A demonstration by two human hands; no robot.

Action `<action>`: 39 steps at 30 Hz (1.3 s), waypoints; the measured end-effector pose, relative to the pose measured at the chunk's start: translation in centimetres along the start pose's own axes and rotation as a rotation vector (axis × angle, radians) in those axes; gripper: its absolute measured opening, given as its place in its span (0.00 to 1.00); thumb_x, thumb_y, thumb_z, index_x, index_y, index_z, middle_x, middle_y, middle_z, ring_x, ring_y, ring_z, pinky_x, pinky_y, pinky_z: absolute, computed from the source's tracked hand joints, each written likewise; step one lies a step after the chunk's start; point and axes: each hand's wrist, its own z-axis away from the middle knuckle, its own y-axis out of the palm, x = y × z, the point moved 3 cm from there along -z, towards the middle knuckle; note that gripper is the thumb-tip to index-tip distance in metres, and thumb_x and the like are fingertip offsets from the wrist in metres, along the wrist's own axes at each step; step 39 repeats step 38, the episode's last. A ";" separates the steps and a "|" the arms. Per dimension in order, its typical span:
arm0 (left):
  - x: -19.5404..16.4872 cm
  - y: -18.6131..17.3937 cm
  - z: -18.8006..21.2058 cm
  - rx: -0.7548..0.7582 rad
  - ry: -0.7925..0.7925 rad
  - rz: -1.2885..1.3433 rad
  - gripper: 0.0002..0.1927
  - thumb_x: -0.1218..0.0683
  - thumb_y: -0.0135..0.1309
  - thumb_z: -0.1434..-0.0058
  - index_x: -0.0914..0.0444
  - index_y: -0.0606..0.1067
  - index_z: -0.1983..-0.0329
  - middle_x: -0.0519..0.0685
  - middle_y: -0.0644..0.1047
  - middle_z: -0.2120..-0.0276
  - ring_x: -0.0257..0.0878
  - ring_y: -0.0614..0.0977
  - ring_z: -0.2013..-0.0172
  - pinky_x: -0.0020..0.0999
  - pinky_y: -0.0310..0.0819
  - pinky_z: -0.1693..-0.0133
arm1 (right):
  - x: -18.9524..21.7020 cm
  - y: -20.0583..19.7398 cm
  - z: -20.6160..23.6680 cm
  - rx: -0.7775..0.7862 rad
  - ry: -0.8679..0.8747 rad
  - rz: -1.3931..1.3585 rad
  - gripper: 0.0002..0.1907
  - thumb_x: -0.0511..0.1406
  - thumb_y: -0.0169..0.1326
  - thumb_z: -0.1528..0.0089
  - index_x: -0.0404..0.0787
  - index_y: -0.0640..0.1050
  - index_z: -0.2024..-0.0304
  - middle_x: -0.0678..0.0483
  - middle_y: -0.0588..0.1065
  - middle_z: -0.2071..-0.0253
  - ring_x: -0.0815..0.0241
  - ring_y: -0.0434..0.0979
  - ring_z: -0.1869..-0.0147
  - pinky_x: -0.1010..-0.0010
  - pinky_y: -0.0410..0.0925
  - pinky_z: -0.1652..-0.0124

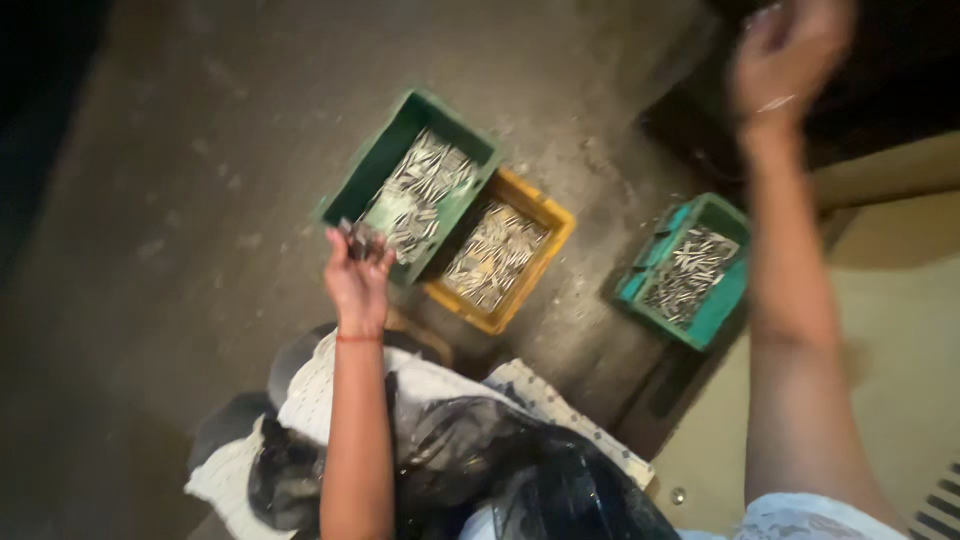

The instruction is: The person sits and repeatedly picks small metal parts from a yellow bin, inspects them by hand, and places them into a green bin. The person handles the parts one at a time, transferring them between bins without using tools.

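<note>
Blur softens the whole head view, so the small metal pieces read only as pale slivers and their exact shape cannot be made out. The right hand (790, 55) is raised high toward the top edge, smeared by motion and partly cut off; whether its fingers are spread or closed cannot be told, though something small and pale seems to sit at the fingertips. The left hand (357, 270) reaches forward from a bare arm with a thin red thread at the wrist, its fingers curled around a small bunch of dark metal pieces (358, 238), held just over the near corner of the dark green crate (385, 150). That crate holds a heap of silvery metal pieces. Touching its right side stands a yellow crate (555, 215), likewise filled with them. Well apart to the right, a teal crate (720, 215) carries a darker pile of the same. All three rest on a grimy concrete floor (200, 200). Across the person's lap lies a black plastic bag (520, 470) over pale patterned cloth (310, 400).
</note>
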 end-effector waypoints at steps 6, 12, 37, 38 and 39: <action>-0.2 -2.6 -2.1 -0.146 -0.003 -0.010 0.25 0.35 0.50 0.33 0.61 0.74 0.55 0.47 0.77 0.61 0.41 0.81 0.61 0.40 0.77 0.60 | 23.9 17.3 10.4 0.946 -0.039 -0.587 0.21 0.39 0.59 0.38 0.42 0.78 0.43 0.44 0.77 0.43 0.42 0.75 0.40 0.54 0.68 0.42; 2.0 -3.3 -2.4 -0.397 -0.029 -0.102 0.27 0.33 0.49 0.37 0.59 0.72 0.50 0.44 0.76 0.60 0.40 0.80 0.63 0.37 0.74 0.64 | 31.3 28.3 12.6 1.396 0.262 -0.225 0.57 0.56 0.58 0.39 0.41 0.40 0.23 0.36 0.42 0.22 0.39 0.43 0.20 0.50 0.50 0.29; 2.0 -0.8 -0.7 -0.474 0.061 -0.025 0.27 0.34 0.47 0.32 0.57 0.70 0.42 0.43 0.76 0.50 0.37 0.75 0.52 0.36 0.65 0.56 | 36.7 28.5 25.8 1.940 -0.240 -0.432 0.49 0.41 0.52 0.45 0.40 0.52 0.23 0.36 0.56 0.26 0.31 0.53 0.23 0.37 0.53 0.29; 1.8 -0.5 -0.5 -0.473 0.050 -0.029 0.28 0.33 0.48 0.33 0.57 0.70 0.42 0.44 0.76 0.50 0.38 0.76 0.52 0.37 0.65 0.56 | 35.7 29.0 24.7 1.976 -0.295 -0.587 0.49 0.42 0.51 0.47 0.46 0.57 0.21 0.41 0.65 0.26 0.38 0.64 0.22 0.45 0.61 0.25; 1.8 -0.5 -0.5 -0.473 0.050 -0.029 0.28 0.33 0.48 0.33 0.57 0.70 0.42 0.44 0.76 0.50 0.38 0.76 0.52 0.37 0.65 0.56 | 35.7 29.0 24.7 1.976 -0.295 -0.587 0.49 0.42 0.51 0.47 0.46 0.57 0.21 0.41 0.65 0.26 0.38 0.64 0.22 0.45 0.61 0.25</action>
